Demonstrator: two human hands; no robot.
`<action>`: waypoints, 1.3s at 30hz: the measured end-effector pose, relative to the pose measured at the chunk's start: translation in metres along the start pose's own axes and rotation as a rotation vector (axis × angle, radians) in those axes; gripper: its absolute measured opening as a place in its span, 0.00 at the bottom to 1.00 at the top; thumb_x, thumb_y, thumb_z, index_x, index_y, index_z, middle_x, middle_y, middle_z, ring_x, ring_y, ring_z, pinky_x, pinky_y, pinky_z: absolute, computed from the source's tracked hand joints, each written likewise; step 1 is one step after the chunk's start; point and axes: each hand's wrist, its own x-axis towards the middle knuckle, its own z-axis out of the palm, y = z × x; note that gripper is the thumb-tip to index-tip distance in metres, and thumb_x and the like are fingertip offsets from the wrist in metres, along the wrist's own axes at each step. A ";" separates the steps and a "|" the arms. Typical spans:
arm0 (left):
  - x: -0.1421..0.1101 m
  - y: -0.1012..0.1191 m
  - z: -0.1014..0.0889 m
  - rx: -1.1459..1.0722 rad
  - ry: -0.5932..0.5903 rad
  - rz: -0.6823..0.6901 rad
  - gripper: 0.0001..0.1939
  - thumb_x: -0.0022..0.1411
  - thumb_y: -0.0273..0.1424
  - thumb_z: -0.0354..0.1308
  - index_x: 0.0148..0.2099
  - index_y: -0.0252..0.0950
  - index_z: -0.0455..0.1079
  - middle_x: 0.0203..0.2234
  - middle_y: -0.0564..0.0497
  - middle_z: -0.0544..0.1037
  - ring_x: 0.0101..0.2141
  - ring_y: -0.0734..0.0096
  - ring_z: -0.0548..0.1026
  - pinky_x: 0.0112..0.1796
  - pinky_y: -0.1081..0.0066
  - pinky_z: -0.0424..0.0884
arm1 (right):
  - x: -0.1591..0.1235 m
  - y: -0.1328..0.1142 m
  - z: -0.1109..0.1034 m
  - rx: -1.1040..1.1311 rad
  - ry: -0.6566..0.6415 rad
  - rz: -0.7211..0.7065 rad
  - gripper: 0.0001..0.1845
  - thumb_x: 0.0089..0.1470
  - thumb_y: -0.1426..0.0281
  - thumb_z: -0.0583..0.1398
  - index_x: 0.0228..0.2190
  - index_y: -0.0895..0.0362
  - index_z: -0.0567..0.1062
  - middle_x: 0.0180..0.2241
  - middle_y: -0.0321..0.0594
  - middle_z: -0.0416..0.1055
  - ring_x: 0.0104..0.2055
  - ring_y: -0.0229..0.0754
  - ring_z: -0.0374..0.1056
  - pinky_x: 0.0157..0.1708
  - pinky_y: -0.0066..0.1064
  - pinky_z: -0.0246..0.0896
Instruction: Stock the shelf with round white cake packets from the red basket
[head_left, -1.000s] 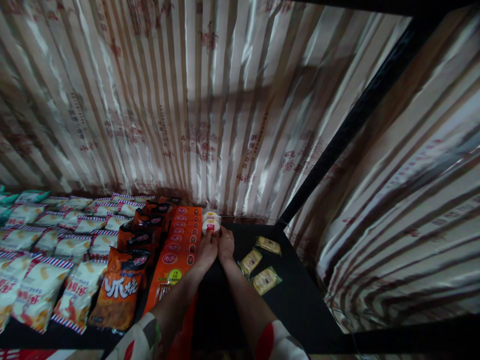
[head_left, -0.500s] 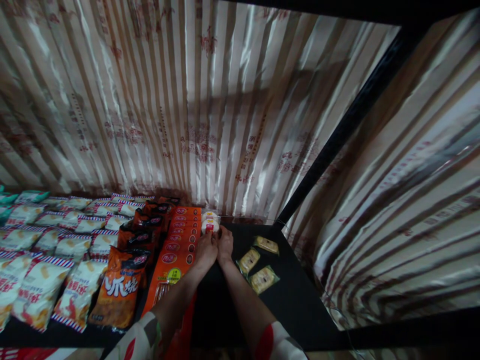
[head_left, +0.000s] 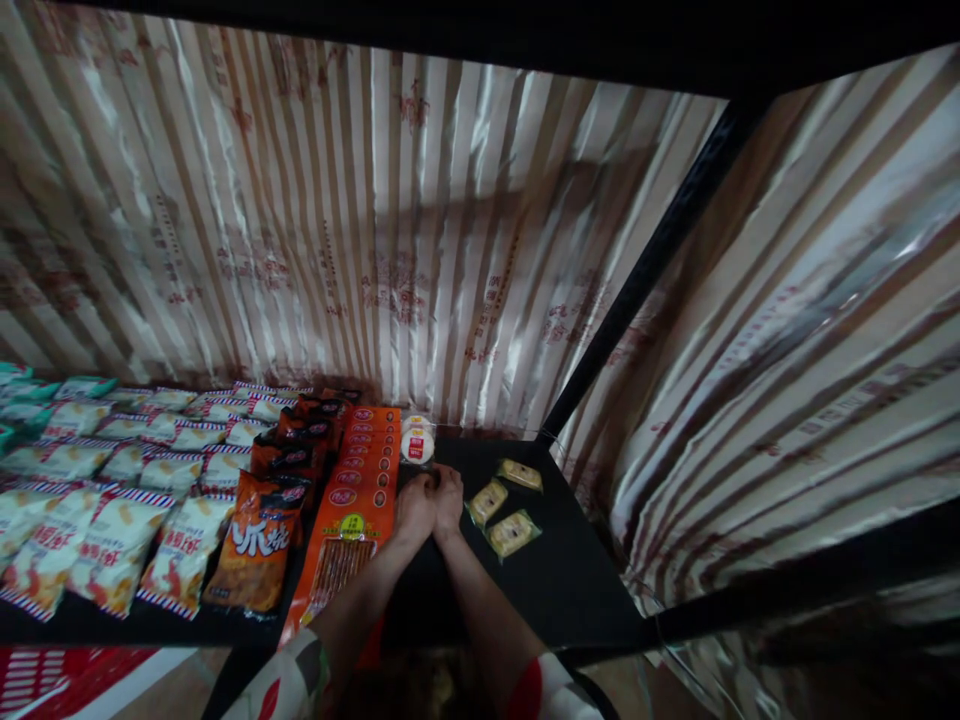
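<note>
My left hand [head_left: 415, 505] and my right hand [head_left: 449, 498] rest side by side on the black shelf [head_left: 562, 580], their fingers curled and touching each other. Just beyond the fingertips lie two small round white packs with red labels [head_left: 417, 441], clear of both hands. Whether the fingers hold anything is hidden. A row of long orange packets [head_left: 358, 498] lies against my left hand. To the right of my right hand sit three small yellow wrapped cakes [head_left: 501, 504].
Dark orange snack bags [head_left: 259, 540] and several white puffed-snack bags with striped edges [head_left: 112, 500] fill the shelf's left part. Striped shiny paper [head_left: 375, 230] covers the back and right walls. A black upright post [head_left: 637, 270] stands at the back right corner.
Both hands have drawn back toward me from the round white packs, which they were touching before. The camera has pulled back and lowered; the upper shelf edge now shows.
</note>
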 end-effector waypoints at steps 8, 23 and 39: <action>-0.030 -0.005 -0.001 0.039 -0.001 0.007 0.15 0.59 0.25 0.46 0.45 0.37 0.70 0.42 0.47 0.75 0.43 0.70 0.72 0.41 0.76 0.64 | -0.029 -0.003 -0.016 0.017 -0.017 -0.025 0.18 0.40 0.77 0.54 0.36 0.60 0.75 0.39 0.46 0.70 0.40 0.43 0.66 0.41 0.29 0.60; -0.073 -0.035 0.011 0.115 0.034 0.058 0.16 0.60 0.29 0.44 0.44 0.32 0.71 0.40 0.42 0.76 0.41 0.67 0.72 0.40 0.74 0.64 | -0.087 -0.006 -0.040 0.010 -0.068 -0.028 0.14 0.40 0.76 0.56 0.32 0.59 0.75 0.39 0.45 0.68 0.41 0.42 0.64 0.40 0.28 0.60; -0.104 -0.052 0.018 0.137 0.061 0.079 0.15 0.60 0.28 0.44 0.42 0.32 0.71 0.38 0.43 0.76 0.40 0.69 0.72 0.39 0.74 0.64 | -0.120 0.000 -0.048 0.016 -0.041 -0.094 0.14 0.41 0.78 0.55 0.31 0.59 0.75 0.39 0.45 0.68 0.42 0.42 0.64 0.41 0.30 0.60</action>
